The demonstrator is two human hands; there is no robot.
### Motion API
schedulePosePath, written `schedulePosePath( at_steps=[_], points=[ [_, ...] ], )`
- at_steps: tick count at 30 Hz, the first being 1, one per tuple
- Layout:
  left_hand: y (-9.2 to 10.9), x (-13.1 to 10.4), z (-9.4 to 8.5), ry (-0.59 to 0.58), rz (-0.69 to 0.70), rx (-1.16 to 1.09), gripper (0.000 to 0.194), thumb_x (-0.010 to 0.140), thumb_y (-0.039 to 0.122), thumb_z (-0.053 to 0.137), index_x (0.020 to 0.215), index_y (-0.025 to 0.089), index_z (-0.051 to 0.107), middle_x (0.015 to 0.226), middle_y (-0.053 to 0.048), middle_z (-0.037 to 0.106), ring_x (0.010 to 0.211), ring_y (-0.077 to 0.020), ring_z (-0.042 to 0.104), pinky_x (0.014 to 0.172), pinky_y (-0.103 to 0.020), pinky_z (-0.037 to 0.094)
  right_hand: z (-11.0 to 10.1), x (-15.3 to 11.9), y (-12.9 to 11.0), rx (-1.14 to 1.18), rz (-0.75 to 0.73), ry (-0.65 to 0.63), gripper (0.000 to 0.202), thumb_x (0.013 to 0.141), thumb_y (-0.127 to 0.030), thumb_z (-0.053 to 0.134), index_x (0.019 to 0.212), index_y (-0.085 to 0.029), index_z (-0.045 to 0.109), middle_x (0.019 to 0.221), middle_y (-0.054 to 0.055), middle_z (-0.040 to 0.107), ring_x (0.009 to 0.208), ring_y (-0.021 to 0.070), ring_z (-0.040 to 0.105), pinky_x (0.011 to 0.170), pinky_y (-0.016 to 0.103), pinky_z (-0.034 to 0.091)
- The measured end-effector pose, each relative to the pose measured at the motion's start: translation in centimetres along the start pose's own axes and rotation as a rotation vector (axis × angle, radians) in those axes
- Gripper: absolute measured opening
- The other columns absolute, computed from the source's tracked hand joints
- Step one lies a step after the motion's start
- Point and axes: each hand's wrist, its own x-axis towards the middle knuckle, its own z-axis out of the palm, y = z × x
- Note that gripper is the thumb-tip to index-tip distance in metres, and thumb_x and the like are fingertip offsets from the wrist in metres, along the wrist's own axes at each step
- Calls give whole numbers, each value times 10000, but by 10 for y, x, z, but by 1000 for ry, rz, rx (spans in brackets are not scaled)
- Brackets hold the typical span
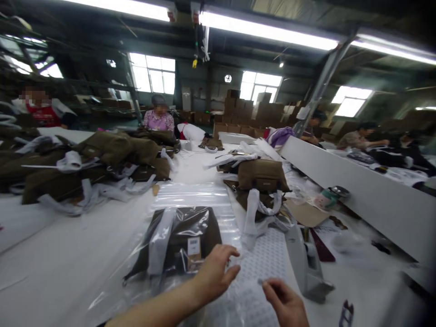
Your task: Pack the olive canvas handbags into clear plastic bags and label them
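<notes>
Okay, your left hand (pixel 219 269) is over the right side of the clear plastic sleeve (pixel 194 193), thumb and fingers apart, contact unclear; the dark brown bag (pixel 185 227) lies inside, on the white table (pixel 41 272). Your right hand (pixel 286 300) pinches a small grey scrap (pixel 260 281) by the patterned sheet (pixel 269 256), left of the tape dispenser (pixel 308 270).

Bag (pixel 182 231) left of tape dispenser (pixel 308 270)
</notes>
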Motion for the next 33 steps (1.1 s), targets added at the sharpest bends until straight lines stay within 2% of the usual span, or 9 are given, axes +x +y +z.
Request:
schedulePosePath(
  at_steps=[2, 4, 8, 12, 14, 16, 20, 26, 33],
  points=[
    [-14, -30, -37, 125, 108, 65, 186, 822, 227, 512, 993, 219, 586, 1111, -50, 573, 1086, -185, 479, 978, -330, 366, 25, 11, -27, 193, 157, -141, 334, 654, -495, 685, 723, -174, 622, 490, -36, 480, 489, 105, 429, 501, 225, 366],
    [-37, -59, -71, 253, 109, 166, 184, 856, 253, 477, 1003, 223, 584, 1122, -54, 571, 1099, -195, 474, 978, -359, 375, 63, 23, -55, 359, 254, -322, 348, 663, -470, 690, 805, -166, 598, 449, -73, 406, 426, 68, 350, 436, 196, 300],
    [-90, -99, -123, 510, 38, 370, 244, 872, 318, 468, 1079, 237, 568, 1130, -52, 578, 1109, -224, 475, 979, -424, 383, 163, 45, -104, 470, 375, -726, 368, 653, -435, 693, 877, -186, 540, 415, -115, 361, 322, 33, 228, 344, 174, 150],
    [-128, -112, -155, 618, -14, 478, 282, 873, 356, 464, 1108, 239, 568, 1124, -42, 599, 1099, -234, 488, 960, -448, 407, 260, 64, -130, 340, 470, -951, 226, 738, -362, 606, 872, -200, 523, 407, -119, 369, 301, 29, 210, 335, 160, 134],
    [-141, -112, -166, 632, -18, 509, 295, 874, 358, 458, 1118, 238, 572, 1125, -44, 605, 1102, -237, 490, 945, -447, 421, 296, 71, -134, 252, 524, -987, 145, 778, -326, 561, 831, -199, 516, 399, -117, 364, 297, 32, 210, 333, 158, 132],
    [-152, -109, -174, 640, -16, 521, 293, 877, 354, 449, 1110, 236, 581, 1124, -46, 609, 1100, -239, 493, 933, -446, 430, 321, 77, -132, 178, 568, -993, 114, 794, -298, 540, 785, -190, 504, 393, -112, 368, 292, 33, 209, 328, 159, 120],
    [-174, -98, -188, 640, -28, 496, 287, 894, 345, 414, 1083, 224, 592, 1124, -47, 610, 1099, -238, 484, 938, -456, 417, 347, 85, -124, 65, 651, -987, 113, 834, -265, 470, 764, -179, 490, 376, -112, 349, 281, 35, 179, 323, 155, 97],
    [-197, -77, -199, 554, -13, 495, 291, 911, 285, 367, 1109, 213, 568, 1187, -42, 577, 1159, -237, 427, 970, -452, 378, 360, 90, -115, -37, 704, -996, 122, 847, -266, 447, 754, -190, 466, 375, -117, 325, 281, 38, 165, 318, 145, 95],
    [-210, -55, -199, 406, 12, 575, 381, 895, 201, 349, 1259, 194, 460, 1194, -65, 577, 1253, -271, 355, 981, -476, 359, 364, 93, -111, -125, 569, -999, 149, 814, -318, 511, 747, -185, 520, 380, -105, 374, 279, 42, 212, 314, 161, 143]
  ],
)
